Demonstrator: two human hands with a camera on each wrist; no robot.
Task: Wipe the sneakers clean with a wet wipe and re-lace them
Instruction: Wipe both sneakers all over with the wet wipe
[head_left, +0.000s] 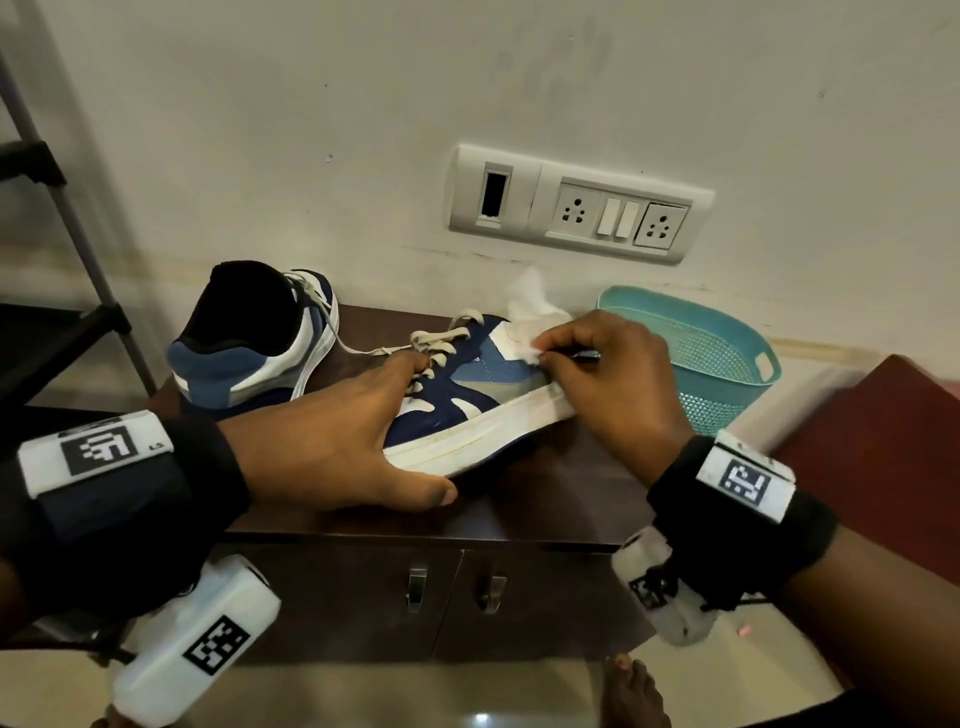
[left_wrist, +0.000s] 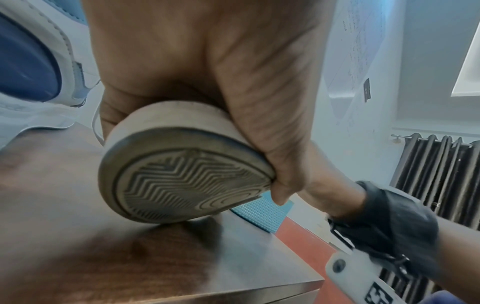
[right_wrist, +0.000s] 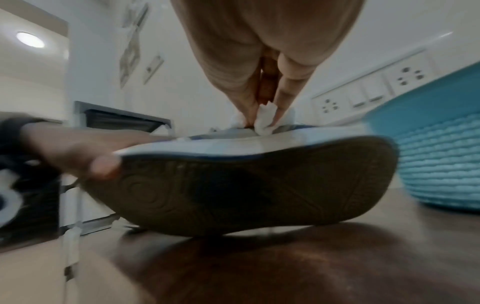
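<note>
Wiping toe of sneaker (head_left: 470, 400) | right hand (head_left: 613, 379) pinching wet wipe (head_left: 530, 332) | left hand (head_left: 337, 441) gripping heel, tilting it | keeping strokes short; dirt left probably, blurry

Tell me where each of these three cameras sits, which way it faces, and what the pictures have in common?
Head: on the person's head, looking down at the dark wooden cabinet; both hands show, the left hand gripping the blue-and-white laced sneaker, the right hand pinching a white wet wipe.
Left wrist: under the left palm, facing the sneaker's heel and sole; the right wrist shows too.
Right wrist: low, looking along the right fingers at the wipe; the left thumb shows.
Shared: all show the sneaker and the teal perforated plastic basket.
</note>
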